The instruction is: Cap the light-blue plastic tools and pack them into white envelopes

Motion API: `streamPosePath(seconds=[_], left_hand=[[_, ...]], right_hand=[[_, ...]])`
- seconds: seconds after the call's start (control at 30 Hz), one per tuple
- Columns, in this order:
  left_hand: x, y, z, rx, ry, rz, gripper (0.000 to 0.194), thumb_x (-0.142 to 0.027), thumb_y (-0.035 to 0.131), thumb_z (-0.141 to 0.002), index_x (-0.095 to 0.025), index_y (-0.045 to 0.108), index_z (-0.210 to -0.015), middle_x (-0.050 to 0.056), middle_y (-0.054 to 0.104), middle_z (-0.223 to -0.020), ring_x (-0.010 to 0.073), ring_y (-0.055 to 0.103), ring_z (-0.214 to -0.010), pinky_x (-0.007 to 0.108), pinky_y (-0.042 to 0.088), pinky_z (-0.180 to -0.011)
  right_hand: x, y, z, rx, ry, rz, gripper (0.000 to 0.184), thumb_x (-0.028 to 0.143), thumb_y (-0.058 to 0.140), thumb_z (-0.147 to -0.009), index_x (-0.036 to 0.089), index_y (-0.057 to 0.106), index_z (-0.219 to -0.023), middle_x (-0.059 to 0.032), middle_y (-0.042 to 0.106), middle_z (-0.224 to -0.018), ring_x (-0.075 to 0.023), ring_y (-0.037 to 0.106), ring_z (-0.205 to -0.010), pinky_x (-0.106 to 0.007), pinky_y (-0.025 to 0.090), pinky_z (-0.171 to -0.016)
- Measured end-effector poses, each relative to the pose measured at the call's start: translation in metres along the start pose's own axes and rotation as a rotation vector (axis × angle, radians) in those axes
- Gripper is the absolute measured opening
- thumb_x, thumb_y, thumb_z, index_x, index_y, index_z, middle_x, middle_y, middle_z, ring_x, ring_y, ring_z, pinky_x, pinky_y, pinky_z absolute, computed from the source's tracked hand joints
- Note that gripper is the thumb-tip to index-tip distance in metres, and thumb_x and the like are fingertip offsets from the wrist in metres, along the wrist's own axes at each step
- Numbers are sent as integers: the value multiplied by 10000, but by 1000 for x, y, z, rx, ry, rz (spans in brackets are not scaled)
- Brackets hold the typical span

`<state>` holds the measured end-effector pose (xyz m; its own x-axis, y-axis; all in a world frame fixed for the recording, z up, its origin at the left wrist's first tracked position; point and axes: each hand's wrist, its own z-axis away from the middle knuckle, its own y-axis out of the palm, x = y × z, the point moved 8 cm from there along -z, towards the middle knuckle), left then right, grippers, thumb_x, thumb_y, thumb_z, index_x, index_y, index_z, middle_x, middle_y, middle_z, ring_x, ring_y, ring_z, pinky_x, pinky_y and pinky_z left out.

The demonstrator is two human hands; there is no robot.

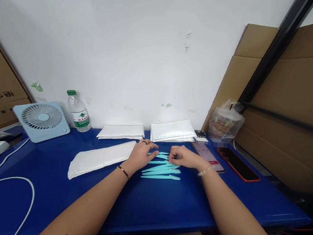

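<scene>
Several turquoise eyebrow razors [160, 177] lie side by side in a loose row on the blue table. My left hand [142, 153] is at the left ends of the farther razors, thumb and index finger apart, its thumb tip close to one of them. Over the right ends of the farther razors is my right hand [184, 157]. Its fingers are curled together in a pinch, and what is between them is hidden. A white padded mailer [99, 159] lies just left of my left hand, partly behind it.
At the wall lie two stacks of white mailers, a left stack [122, 131] and a right stack [173, 131]. A fan [42, 119] and a water bottle [78, 113] stand left. Two phones, one lit [207, 153] and one dark [242, 165], and a bagged cup [225, 122] are right.
</scene>
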<state>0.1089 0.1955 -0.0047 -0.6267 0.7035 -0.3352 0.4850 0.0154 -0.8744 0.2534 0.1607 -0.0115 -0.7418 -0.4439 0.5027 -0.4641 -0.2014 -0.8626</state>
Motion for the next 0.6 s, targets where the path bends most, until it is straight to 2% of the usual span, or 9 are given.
streamPosePath(seconds=[0.1,0.2,0.3,0.43,0.53,0.6], left_hand=[[-10,9,2,104,45,57,288,-434,508,-853,-244,664,-1004,27,659,-950,186,584,-897,282,441,-758],[-15,18,2,174,59,17,173,-356,571,-816,-234,685,-859,9,680,-852,183,595,-848,273,425,-739],[-13,13,-2,133,41,-8,155,-320,551,-829,-231,677,-825,2,683,-844,177,593,-833,277,419,-733],[2,3,-5,94,-34,-47,183,-332,531,-834,-227,679,-811,19,678,-827,192,582,-845,299,423,-760],[13,3,-3,88,-69,-35,214,-363,555,-814,-236,679,-933,30,675,-939,209,570,-929,310,435,-801],[12,7,-2,86,-24,-8,312,-370,585,-796,-259,644,-1081,29,642,-1095,214,553,-1013,317,436,-859]], right_hand=[[-1,0,0,-15,-2,35,88,264,616,-758,188,652,-731,-17,605,-827,-145,550,-742,-319,360,-824],[1,-2,-1,-39,-17,39,78,260,624,-755,188,652,-751,-20,608,-834,-148,549,-743,-303,371,-784],[-1,-13,1,-131,-13,29,122,269,582,-803,180,652,-755,-34,606,-831,-153,547,-747,-277,382,-717],[-20,-29,7,-224,51,84,142,254,576,-805,172,653,-718,-44,608,-808,-164,545,-755,-274,381,-694],[-33,-34,12,-246,125,124,106,263,624,-763,177,667,-718,-37,613,-790,-164,541,-727,-278,378,-689],[-31,-34,12,-249,124,88,121,294,635,-758,180,673,-739,-39,618,-811,-169,546,-743,-277,382,-688]])
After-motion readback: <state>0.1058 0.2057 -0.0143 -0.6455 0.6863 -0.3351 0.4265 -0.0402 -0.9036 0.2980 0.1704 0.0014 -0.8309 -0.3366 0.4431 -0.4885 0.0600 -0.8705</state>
